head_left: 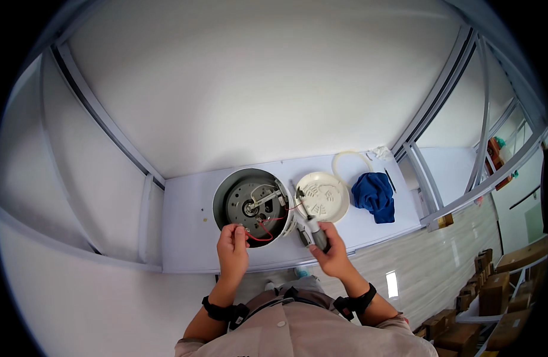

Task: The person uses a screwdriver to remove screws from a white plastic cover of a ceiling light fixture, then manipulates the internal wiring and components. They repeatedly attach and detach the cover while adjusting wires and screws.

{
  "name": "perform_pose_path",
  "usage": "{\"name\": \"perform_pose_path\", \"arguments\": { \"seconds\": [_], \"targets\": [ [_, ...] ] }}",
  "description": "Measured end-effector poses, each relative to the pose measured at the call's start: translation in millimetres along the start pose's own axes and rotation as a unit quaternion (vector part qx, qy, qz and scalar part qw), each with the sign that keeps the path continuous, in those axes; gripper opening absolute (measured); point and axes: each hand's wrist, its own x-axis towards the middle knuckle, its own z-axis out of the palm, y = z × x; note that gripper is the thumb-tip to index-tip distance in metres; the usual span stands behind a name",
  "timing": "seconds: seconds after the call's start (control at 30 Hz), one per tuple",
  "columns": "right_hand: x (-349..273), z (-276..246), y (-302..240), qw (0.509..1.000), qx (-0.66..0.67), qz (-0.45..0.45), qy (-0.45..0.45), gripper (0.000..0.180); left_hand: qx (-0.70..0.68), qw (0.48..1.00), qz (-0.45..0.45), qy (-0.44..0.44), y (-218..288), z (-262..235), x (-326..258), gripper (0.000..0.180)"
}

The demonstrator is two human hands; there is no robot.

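Note:
An upturned round metal appliance body (226,189) lies on the white table (181,229), its open base showing a heating plate, brackets and red wires (263,232). My left hand (233,247) pinches the near rim where a red wire ends. A grey-handled screwdriver (312,229) is gripped in my right hand (328,250), with the tip pointing up toward the appliance's right edge. Just to the right lies a cream round base cover (322,196), inner side up.
A crumpled blue cloth (374,195) sits right of the cover, with a pale ring (351,162) and a bit of white paper (381,152) behind it. A metal frame (431,178) borders the table's right end. Stacked cardboard boxes (494,285) stand on the floor at lower right.

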Motion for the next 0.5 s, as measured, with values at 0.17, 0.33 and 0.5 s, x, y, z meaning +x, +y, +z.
{"name": "perform_pose_path", "arguments": {
  "seconds": [0.17,0.33,0.5],
  "targets": [
    [11,-39,75,0.969,-0.148,0.165,0.108,0.039,0.168,0.981,0.09,-0.026,13,-4,-3,0.017],
    [21,-62,140,0.903,-0.299,0.244,0.188,0.043,0.159,0.982,0.072,-0.066,22,-10,-5,0.012],
    [28,-65,172,0.912,-0.251,0.265,0.188,0.042,0.151,0.983,0.081,-0.069,26,-10,-6,0.012]
  ]
}}
